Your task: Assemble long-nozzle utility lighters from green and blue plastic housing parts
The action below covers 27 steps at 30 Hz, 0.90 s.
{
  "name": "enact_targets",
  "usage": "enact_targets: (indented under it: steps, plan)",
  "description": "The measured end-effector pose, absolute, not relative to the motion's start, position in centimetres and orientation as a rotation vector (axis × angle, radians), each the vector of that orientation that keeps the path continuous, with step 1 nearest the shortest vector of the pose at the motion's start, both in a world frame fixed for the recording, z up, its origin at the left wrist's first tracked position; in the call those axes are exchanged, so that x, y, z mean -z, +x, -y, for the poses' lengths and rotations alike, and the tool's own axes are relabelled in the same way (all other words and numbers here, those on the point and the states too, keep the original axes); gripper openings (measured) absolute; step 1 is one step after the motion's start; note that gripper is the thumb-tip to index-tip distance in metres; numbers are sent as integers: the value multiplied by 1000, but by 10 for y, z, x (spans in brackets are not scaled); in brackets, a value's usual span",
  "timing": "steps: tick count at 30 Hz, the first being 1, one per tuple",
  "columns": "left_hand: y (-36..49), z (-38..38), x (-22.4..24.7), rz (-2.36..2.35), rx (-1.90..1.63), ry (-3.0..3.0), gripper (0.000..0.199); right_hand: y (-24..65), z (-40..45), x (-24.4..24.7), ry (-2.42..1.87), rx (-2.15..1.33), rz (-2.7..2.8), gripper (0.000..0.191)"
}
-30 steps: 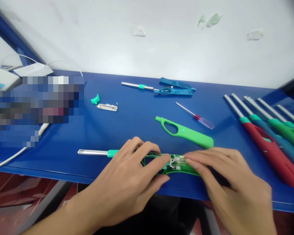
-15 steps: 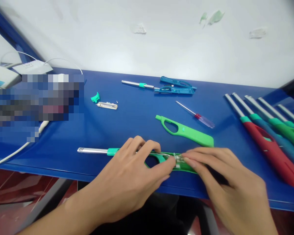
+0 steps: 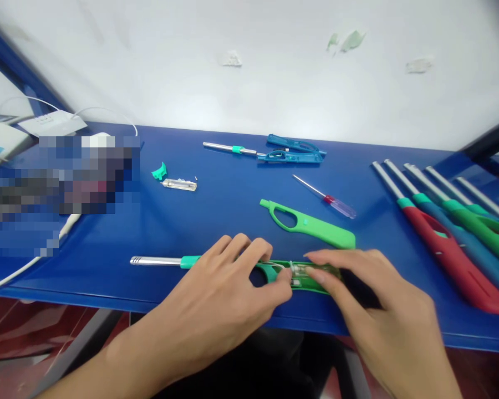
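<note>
An opened green gas lighter (image 3: 324, 288) with a long metal tube lies along the front of the desk, its inside facing up. My left hand (image 3: 220, 282) is closed over its middle, the thumb and fingers at the teal trigger (image 3: 268, 271) and a thin wire. A clear fuel tank (image 3: 301, 270) sits in the green half-shell, and my right hand (image 3: 382, 299) grips it with thumb and forefinger. My right palm and fingers partly hide the shell's back end. Just behind the hands rests the loose light-green half-shell (image 3: 316, 226).
A screwdriver (image 3: 339, 206), an opened blue lighter (image 3: 291, 158), a spare clear tank (image 3: 179, 184) and a teal trigger piece (image 3: 159, 171) lie farther back. Several whole lighters, including a red one (image 3: 453, 255), lie at right. A white cable (image 3: 37, 260) runs along the left.
The right forefinger has lifted a little and spread from the thumb, showing more of the clear tank. My left hand keeps its place on the lighter. The view has shifted slightly.
</note>
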<state>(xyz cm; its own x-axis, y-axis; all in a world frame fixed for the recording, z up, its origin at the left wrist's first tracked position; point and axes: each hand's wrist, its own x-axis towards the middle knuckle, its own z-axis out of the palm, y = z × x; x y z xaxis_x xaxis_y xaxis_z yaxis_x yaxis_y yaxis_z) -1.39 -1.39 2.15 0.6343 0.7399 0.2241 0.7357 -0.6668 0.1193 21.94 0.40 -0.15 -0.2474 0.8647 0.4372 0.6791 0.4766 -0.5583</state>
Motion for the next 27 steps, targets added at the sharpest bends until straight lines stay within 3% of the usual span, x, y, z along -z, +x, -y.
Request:
enact_targets:
  steps: [6, 16, 24, 27]
  plan:
    - [-13, 13, -22, -1302, -419, 2763, 27, 222, -13, -8, -1310, -315, 1967, 10]
    - [-18, 8, -16, -1407, -606, 2698, 27, 248, -64, -2, -1184, -276, 2287, 23]
    - [-20, 8, -12, -1455, -731, 2547, 49, 252, -58, 8, -1275, -135, 2217, 25]
    - [-28, 3, -16, -1472, -853, 2534, 38, 253, -56, 6, -1286, -96, 2179, 25]
